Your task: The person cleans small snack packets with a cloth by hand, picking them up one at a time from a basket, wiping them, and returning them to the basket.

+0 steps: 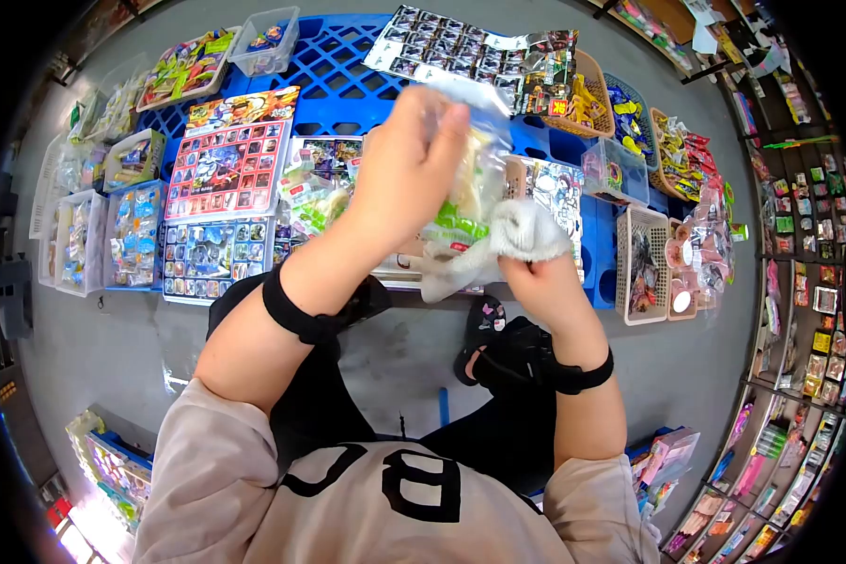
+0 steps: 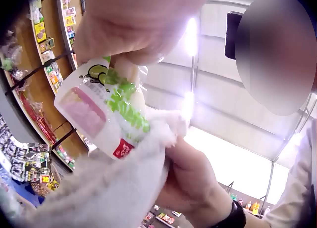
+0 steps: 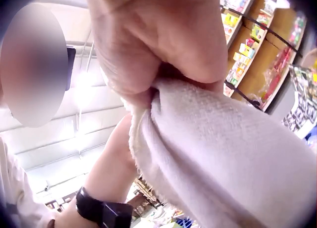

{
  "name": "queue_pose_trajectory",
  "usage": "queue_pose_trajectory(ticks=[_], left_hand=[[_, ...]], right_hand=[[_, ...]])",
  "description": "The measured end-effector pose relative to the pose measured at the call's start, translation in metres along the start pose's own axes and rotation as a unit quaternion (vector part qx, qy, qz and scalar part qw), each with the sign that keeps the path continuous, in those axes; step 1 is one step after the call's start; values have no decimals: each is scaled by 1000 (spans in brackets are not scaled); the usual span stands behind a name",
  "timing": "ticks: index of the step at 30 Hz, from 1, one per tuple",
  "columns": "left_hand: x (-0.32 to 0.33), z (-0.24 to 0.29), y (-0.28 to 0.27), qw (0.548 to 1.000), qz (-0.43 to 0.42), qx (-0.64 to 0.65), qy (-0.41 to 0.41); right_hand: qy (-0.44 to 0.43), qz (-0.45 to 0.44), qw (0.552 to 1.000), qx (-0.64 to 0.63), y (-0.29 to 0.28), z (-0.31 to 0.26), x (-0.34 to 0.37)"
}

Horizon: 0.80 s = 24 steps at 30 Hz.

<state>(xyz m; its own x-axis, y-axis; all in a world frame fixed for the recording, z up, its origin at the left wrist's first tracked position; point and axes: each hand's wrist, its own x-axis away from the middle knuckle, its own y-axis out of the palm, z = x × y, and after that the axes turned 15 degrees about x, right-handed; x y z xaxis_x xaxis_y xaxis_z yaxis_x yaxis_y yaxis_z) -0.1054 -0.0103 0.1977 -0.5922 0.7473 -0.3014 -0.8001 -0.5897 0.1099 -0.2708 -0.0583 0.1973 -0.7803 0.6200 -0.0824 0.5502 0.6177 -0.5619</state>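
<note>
My left hand (image 1: pixel 409 160) is raised over the display and pinches the top of a clear, green and white printed packet (image 1: pixel 465 202), which hangs from the fingers. In the left wrist view the packet (image 2: pixel 101 102) shows a pink window and a small red label. My right hand (image 1: pixel 540 282) grips a white cloth (image 1: pixel 526 230) bunched beside the packet's lower end. The right wrist view has the right hand (image 3: pixel 163 40) curled round the cloth (image 3: pixel 223 139), whose folds hang down; the packet is hidden there. Cloth and packet overlap in the left wrist view.
Below the hands lies a blue slatted platform (image 1: pixel 334 70) with printed card sheets (image 1: pixel 226 169) and more green packets (image 1: pixel 315 202). Plastic bins (image 1: pixel 80 244) stand at the left, baskets (image 1: pixel 644 268) of snacks at the right. Stocked shelves (image 1: pixel 818 235) line the right side.
</note>
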Motion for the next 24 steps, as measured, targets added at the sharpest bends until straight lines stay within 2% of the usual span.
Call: queue_pose_trajectory(ticks=[2,4,5,7,8,9,11,15,16,17,18,19,20,21,22,23,24], left_hand=[[-5,0,-5,1000,11,1,-2],[-10,4,-9,999,31,36,3],[-11,4,-10,999,32,37,2],[-13,5,-11,990,41,133,-24],[-12,8,-8,980,57,187,-38],[-11,11,-6,980,57,189,-37],[-7,15,-1,941,83,303,-123],[5,10,8,960,44,224,-162],[10,10,16,971,48,207,-107],[14,8,22,979,54,190,-52],[16,5,24,971,34,219,-89],[19,6,26,971,35,218,-88],[24,8,31,977,12,201,-65],[27,10,33,982,-13,183,-43],[26,12,32,993,-20,119,-14],[26,14,32,993,-19,115,-14],[25,16,31,980,-23,190,-59]], right_hand=[[-12,-12,1000,15,-6,4,2],[-88,59,992,67,-17,8,7],[-87,58,992,68,-21,15,8],[-35,169,985,-19,-23,30,10],[-4,156,988,8,-26,29,5],[-5,157,988,10,-25,24,3],[24,144,987,-73,-16,7,-2],[85,116,960,-239,3,-26,-10],[51,116,987,-97,4,-19,-11],[-98,161,976,111,6,-3,-14],[-34,182,983,0,14,-2,-7],[30,199,973,-111,23,-3,-1],[59,238,968,-51,28,1,-3],[58,237,968,-54,29,2,-3],[18,277,961,-11,31,3,-2],[-22,316,948,31,31,3,-2],[-10,323,945,47,28,-1,-4]])
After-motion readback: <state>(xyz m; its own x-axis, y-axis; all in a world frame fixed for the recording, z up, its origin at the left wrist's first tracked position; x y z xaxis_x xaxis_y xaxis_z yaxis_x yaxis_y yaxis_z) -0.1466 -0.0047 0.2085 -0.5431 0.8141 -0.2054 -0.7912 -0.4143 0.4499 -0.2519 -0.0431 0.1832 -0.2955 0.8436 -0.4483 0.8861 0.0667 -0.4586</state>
